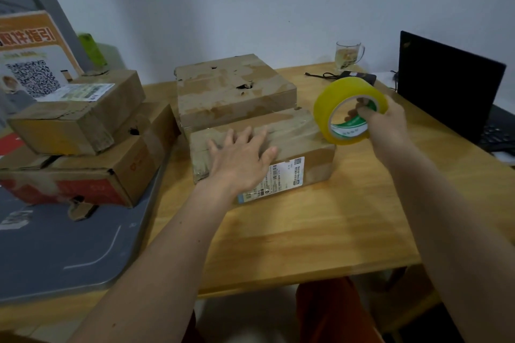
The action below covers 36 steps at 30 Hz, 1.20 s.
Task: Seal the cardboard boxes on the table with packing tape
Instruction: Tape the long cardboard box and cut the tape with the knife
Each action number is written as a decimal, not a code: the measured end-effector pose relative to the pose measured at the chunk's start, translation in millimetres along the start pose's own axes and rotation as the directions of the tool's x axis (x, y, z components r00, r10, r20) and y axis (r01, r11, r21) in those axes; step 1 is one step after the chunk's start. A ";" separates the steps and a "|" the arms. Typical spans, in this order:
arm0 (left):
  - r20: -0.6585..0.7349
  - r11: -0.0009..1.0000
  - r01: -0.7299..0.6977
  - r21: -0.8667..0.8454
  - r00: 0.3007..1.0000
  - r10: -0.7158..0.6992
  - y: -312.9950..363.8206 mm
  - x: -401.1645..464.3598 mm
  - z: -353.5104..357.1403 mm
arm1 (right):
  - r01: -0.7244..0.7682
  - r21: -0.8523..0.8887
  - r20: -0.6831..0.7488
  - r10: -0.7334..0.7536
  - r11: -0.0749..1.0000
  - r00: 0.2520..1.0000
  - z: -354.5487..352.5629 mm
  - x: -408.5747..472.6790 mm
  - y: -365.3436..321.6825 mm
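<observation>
nearest the camera, the wooden table (306,231) runs bare up to the front box (303,153), a flat cardboard box with a white shipping label on its near side. the left hand (239,159) lies flat on top of that box with its fingers straight and spread apart, pressing down on the lid. at the box's right end the right hand (386,122) holds the roll of yellow tape (348,111), fingers hooked through the core and curled round the rim; the roll stands on edge, touching or just over the box's right top edge. whether a strip already runs from the roll onto the lid cannot be told, though the lid looks glossy along its middle.

the step in hand looks like taping this front box. the next move likely calls for keeping the lid pinned, drawing the roll along the seam with steady pull, then pressing the strip flat.

just behind sits a larger box (231,86) with torn holes in its top. to the left, a small box (80,111) is stacked on another box (111,164) with red print. farther back stand a glass mug (348,54) and a laptop (446,86).
</observation>
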<state>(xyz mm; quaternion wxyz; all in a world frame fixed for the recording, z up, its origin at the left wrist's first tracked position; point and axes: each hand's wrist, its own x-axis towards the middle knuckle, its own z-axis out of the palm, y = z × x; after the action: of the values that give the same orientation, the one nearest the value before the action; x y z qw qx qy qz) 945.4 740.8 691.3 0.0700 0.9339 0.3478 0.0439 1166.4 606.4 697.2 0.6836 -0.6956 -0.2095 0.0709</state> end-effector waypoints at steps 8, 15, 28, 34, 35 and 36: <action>0.046 0.993 -0.089 -0.081 0.995 0.093 40.6 22.3 -9.7 | 0.096 -0.035 -0.049 -0.097 0.995 0.994 8.4 6.2 -0.3; -0.006 0.988 -0.152 -0.039 0.988 0.152 34.8 36.6 12.0 | 0.095 -0.184 -0.109 -0.117 0.978 0.987 -7.1 16.9 11.4; 0.040 0.982 -0.184 0.045 0.983 0.182 33.5 36.8 15.1 | 0.048 -0.315 -0.042 -0.065 0.948 0.997 -23.2 18.5 40.3; 0.041 0.979 -0.192 0.073 0.981 0.189 32.2 38.1 17.0 | -0.077 -0.199 -0.052 0.068 0.977 0.996 -21.4 13.1 61.2; 0.043 0.978 -0.193 0.081 0.981 0.190 32.0 38.2 17.1 | -0.083 -0.194 -0.041 0.077 0.977 0.996 -22.0 14.1 60.8; 0.044 0.977 -0.192 0.088 0.981 0.189 32.1 38.4 17.1 | -0.086 -0.203 -0.034 0.081 0.975 0.996 -23.0 14.8 60.8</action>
<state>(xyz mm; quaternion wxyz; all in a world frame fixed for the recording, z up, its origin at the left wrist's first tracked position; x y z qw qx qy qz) 997.2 740.3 680.8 0.0286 0.9658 0.2571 0.0181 1200.5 592.3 641.6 0.6074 -0.7712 -0.1776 0.0689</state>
